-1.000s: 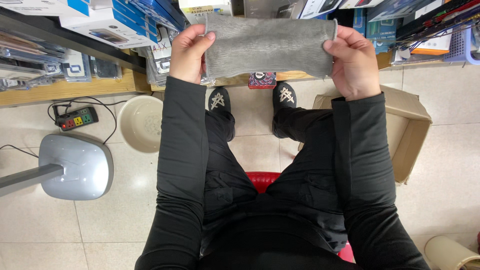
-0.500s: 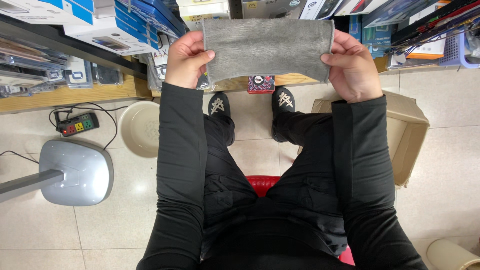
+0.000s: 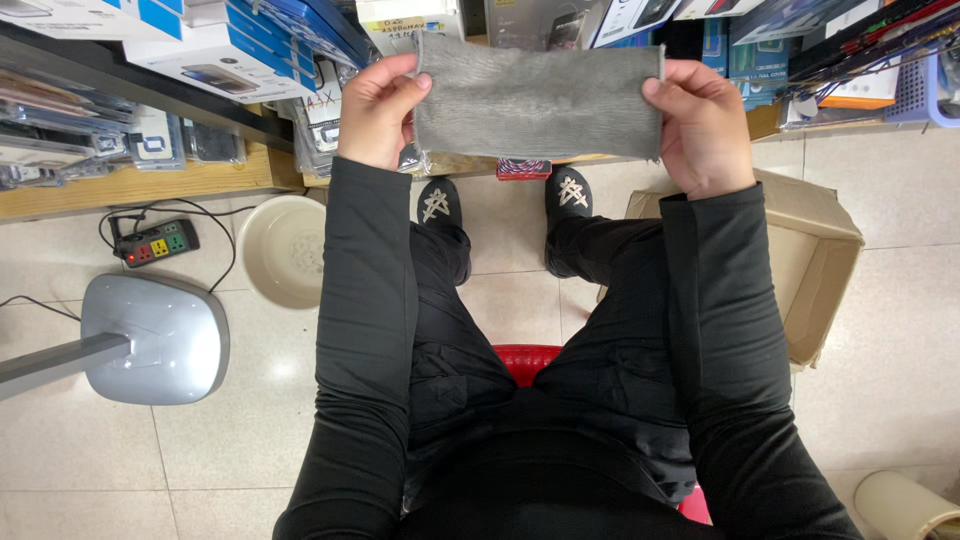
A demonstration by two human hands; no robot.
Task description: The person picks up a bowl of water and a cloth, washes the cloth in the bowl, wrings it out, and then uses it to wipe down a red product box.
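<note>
Grey cloth [image 3: 537,100] stretched flat between my hands, left grip [image 3: 378,110] pinching its left edge, right grip [image 3: 702,122] pinching its right edge, cardboard box [image 3: 812,240] below right of it

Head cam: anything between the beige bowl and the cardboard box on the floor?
Yes: the person's legs and two black shoes lie between the beige bowl and the cardboard box.

The grey cloth [image 3: 538,100] hides the shelf goods behind it, and the beige bin [image 3: 905,505] is cut off at the corner.
</note>
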